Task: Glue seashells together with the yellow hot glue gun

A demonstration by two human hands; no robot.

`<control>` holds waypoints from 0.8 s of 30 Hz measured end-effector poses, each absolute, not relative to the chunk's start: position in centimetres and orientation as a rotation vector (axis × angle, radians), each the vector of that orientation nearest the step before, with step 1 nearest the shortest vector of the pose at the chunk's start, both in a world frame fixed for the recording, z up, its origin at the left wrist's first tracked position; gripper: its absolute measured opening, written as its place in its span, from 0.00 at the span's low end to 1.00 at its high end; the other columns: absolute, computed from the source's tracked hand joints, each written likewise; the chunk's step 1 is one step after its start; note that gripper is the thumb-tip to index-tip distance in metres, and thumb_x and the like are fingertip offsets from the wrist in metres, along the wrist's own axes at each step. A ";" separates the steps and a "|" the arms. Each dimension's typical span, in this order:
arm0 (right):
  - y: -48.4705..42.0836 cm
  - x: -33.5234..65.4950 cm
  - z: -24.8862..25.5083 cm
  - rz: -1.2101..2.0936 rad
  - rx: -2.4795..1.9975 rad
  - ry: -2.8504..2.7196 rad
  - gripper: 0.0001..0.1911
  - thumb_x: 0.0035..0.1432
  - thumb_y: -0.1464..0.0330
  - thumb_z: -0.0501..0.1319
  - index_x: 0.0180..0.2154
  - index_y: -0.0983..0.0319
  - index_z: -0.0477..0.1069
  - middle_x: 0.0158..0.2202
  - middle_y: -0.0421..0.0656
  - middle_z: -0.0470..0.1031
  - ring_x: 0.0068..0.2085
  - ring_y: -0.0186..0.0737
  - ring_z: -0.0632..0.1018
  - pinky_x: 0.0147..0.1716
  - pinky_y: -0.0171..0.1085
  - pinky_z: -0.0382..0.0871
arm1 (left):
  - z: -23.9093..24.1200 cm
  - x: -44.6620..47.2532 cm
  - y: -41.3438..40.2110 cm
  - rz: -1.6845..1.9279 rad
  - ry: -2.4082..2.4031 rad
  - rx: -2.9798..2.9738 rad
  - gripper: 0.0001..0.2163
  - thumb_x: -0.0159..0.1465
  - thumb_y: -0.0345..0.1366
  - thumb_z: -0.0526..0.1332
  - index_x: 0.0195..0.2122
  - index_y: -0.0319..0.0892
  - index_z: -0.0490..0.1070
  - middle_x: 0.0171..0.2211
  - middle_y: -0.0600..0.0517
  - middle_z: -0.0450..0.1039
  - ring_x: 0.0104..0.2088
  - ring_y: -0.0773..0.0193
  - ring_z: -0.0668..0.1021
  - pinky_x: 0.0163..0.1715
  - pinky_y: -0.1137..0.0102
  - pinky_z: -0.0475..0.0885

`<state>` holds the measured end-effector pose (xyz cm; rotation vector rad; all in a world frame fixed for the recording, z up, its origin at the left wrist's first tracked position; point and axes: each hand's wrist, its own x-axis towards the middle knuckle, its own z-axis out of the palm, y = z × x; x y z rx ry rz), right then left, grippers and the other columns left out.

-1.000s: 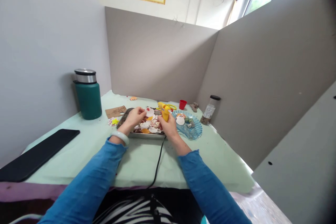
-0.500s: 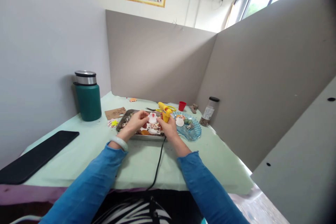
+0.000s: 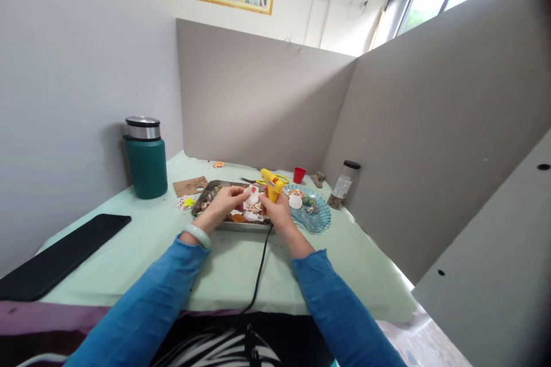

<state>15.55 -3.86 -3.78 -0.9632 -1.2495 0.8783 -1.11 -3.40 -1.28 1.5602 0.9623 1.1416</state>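
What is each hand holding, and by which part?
Right hand: the yellow glue gun, by its handle. Left hand: a white shell, by its left edge.

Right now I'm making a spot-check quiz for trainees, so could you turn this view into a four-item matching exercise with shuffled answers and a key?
Column one
1. Glue gun
2. Flask
3. Cup
4. Shell with a red patch

Column two
A. Red, behind the blue plate
B. White, at the left hand
C. Dark green, on the left of the table
D. Yellow, in the right hand

Pairs: 1-D, 2-C, 3-A, 4-B
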 end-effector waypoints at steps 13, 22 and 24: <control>-4.7 17.2 -2.9 0.984 -0.916 -1.489 0.23 0.55 0.50 0.63 0.22 0.63 0.71 0.15 0.37 0.66 0.17 0.29 0.66 0.19 0.31 0.61 | -0.3 -1.3 -3.8 1.266 1.060 1.243 0.14 0.56 0.42 0.69 0.31 0.36 0.70 0.18 0.50 0.74 0.20 0.65 0.77 0.23 0.74 0.73; -5.1 17.5 -2.2 1.072 -0.937 -1.576 0.22 0.52 0.51 0.66 0.21 0.62 0.67 0.17 0.36 0.67 0.16 0.29 0.65 0.17 0.31 0.59 | -0.9 -1.8 -2.9 1.357 0.992 1.173 0.13 0.56 0.41 0.69 0.33 0.34 0.73 0.19 0.50 0.74 0.20 0.67 0.77 0.23 0.75 0.73; -5.2 17.5 -2.2 1.077 -0.927 -1.595 0.22 0.52 0.52 0.66 0.21 0.62 0.67 0.17 0.36 0.66 0.16 0.28 0.65 0.16 0.31 0.58 | -1.0 -1.9 -2.8 1.363 0.988 1.162 0.12 0.57 0.40 0.68 0.33 0.35 0.72 0.19 0.50 0.74 0.19 0.67 0.76 0.23 0.75 0.73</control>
